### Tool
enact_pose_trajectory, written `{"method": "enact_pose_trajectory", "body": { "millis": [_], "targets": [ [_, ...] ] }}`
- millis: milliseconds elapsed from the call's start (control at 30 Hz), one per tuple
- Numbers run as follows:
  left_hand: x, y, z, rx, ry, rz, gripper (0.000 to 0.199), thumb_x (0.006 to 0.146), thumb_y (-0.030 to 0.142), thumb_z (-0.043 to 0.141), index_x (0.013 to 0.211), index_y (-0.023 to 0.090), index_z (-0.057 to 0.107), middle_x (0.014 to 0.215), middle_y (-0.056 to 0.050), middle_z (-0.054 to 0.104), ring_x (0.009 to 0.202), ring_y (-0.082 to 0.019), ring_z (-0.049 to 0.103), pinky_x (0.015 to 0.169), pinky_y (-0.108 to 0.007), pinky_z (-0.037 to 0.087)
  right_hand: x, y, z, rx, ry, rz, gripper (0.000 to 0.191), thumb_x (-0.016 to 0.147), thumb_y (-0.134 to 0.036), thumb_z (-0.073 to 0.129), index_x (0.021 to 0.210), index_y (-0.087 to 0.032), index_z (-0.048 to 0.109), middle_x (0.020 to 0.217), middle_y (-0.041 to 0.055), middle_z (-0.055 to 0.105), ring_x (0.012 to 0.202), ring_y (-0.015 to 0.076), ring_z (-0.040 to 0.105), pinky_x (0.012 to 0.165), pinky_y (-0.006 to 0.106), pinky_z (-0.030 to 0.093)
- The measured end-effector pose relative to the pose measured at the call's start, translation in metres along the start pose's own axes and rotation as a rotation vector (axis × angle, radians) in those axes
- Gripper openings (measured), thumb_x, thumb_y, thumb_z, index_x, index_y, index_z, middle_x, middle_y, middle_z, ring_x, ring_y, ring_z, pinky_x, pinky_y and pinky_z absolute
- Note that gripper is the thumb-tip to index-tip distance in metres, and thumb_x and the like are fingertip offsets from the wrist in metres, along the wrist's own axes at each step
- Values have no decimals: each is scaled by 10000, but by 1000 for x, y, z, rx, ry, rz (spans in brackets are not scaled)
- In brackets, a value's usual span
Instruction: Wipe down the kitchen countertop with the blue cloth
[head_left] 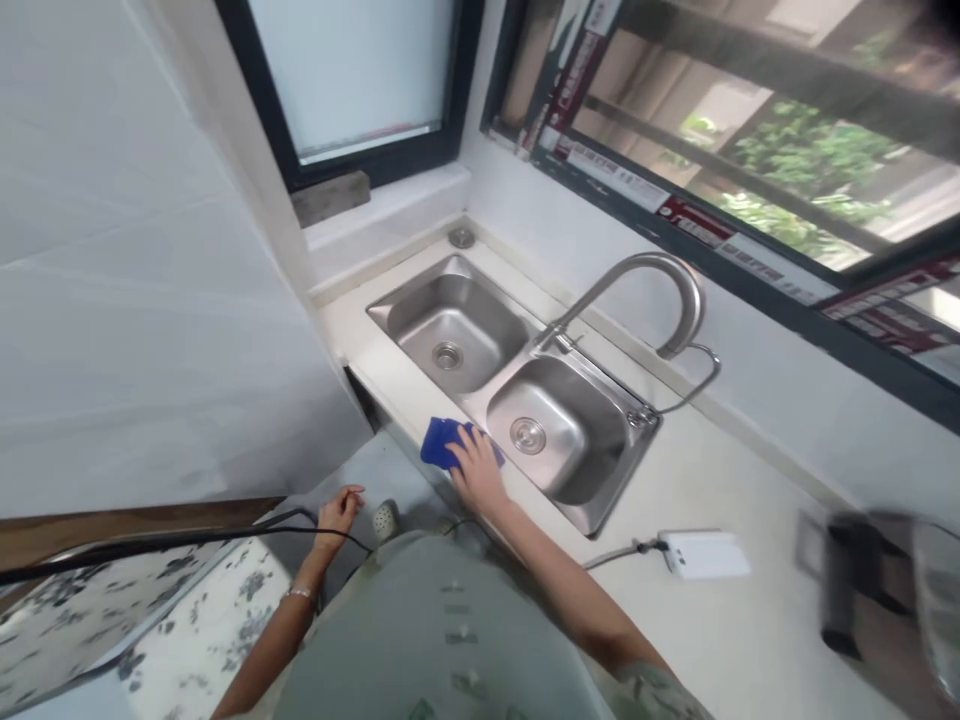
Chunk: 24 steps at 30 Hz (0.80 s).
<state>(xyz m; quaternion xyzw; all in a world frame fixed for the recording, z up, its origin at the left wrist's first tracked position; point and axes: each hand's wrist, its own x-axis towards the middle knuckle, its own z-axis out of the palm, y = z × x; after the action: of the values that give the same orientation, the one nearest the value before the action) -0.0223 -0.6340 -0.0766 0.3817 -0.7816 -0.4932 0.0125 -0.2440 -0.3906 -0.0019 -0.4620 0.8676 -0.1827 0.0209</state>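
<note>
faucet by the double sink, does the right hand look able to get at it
Probably yes: the right hand, on the blue cloth, has only the open sink between it and the faucet, nothing standing in the way, though a lean may be needed.

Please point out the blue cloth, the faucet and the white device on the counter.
Blue cloth (439,443): head view, uncovered left part.
Faucet (691,312): head view, downturned spout.
White device (707,555): head view, top face.

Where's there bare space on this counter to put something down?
Widest: the countertop between double sink, window wall and white corded device. A narrower strip fronts the left basin. Crowded: the sink's front edge, where the right hand rests on a blue cloth; the faucet side; and far right, beside the blurred dark object.
</note>
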Motion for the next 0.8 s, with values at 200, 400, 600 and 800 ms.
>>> {"method": "enact_pose_trajectory", "body": {
  "millis": [200,400,600,800],
  "targets": [
    [-41,-19,-15,-4,21,-138,500,861,583,372,1003,230,697,828,-109,753,690,-219,697,724,-337,566,86,-17,19,-1,-29,-67,493,954,-231,527,1445,-188,546,1642,140,331,1546,343,186,1239,574,193],
    [-62,-28,-24,-16,-20,-305,664,789,783,340,1043,289,703,925,-132,740,828,-267,707,841,-367,561,173,-43,44,17,-59,-73,522,964,-276,513,1479,-195,518,1657,135,303,1542,359,186,1235,588,166],
    [-63,-17,-20,-128,-21,-326,632,735,787,437,1021,295,710,901,-116,728,847,-279,691,850,-376,561,237,-59,60,29,-94,-42,544,951,-283,509,1487,-186,515,1640,160,329,1510,397,256,1205,617,191],
    [-48,8,-13,-405,-2,-215,475,777,626,559,995,235,718,860,-89,701,765,-234,644,817,-393,534,215,-54,67,9,-17,-99,523,971,-297,459,1474,-176,529,1624,164,355,1500,414,260,1193,606,230]
  ]
}}
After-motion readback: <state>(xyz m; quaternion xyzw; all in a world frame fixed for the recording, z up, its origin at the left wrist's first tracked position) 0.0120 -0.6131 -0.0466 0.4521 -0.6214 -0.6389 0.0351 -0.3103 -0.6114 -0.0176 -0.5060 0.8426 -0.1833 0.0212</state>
